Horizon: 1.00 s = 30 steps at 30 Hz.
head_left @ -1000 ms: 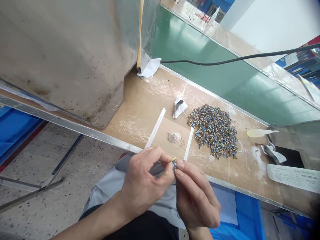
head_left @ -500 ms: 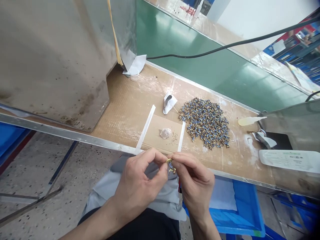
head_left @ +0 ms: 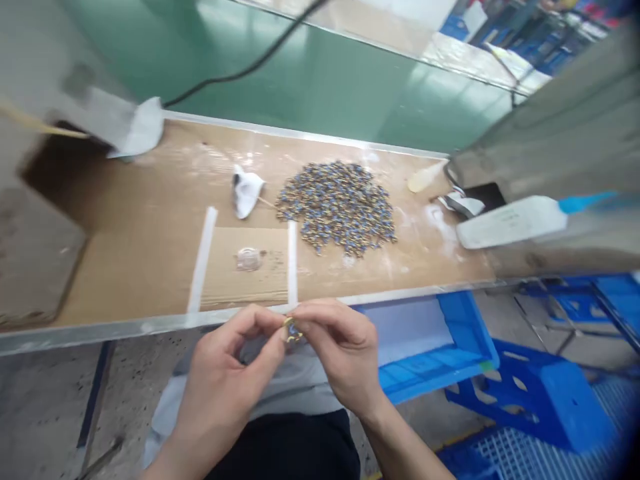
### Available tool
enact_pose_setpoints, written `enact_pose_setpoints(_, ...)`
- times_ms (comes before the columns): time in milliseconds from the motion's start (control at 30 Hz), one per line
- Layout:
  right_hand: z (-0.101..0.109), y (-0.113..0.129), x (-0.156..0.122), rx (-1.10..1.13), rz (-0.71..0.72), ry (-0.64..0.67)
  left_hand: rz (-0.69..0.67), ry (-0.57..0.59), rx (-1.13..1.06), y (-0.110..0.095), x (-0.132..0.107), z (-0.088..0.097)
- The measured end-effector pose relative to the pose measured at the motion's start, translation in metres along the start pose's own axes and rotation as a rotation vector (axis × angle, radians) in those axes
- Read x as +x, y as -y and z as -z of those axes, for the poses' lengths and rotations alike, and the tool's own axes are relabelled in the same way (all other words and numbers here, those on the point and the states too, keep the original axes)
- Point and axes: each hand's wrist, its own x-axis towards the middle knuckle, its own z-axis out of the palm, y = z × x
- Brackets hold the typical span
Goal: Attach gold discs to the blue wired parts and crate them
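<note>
Below bench edge, lower centre of frame: left hand (head_left: 225, 380) and right hand (head_left: 345, 353) pinch tiny gold-and-blue metal part (head_left: 291, 330) between fingertips; light, stiff, slippery, easily dropped; best held by sides

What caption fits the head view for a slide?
Left hand and right hand pinch one small gold part at the bench edge, a pile of similar parts behind.
</note>
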Motion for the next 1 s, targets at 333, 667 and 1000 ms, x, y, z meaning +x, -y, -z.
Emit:
enact_pose_setpoints(333,0.065,-0.026,-0.065,-0.121,-0.020,-0.160,0.346,0.434,-0.136,0.014,0.011,-0.061)
enact_pose_setpoints(667,0.166,-0.194,-0.060,-0.425,-0.725,-0.367,0.421,0.499,0.019,0.012,0.000,-0.067)
enact_pose_setpoints(1000,0.159,-0.242,-0.044,-0.693,-0.802,-0.210,0.418,0.458,-0.009,0.018,-0.008,-0.055)
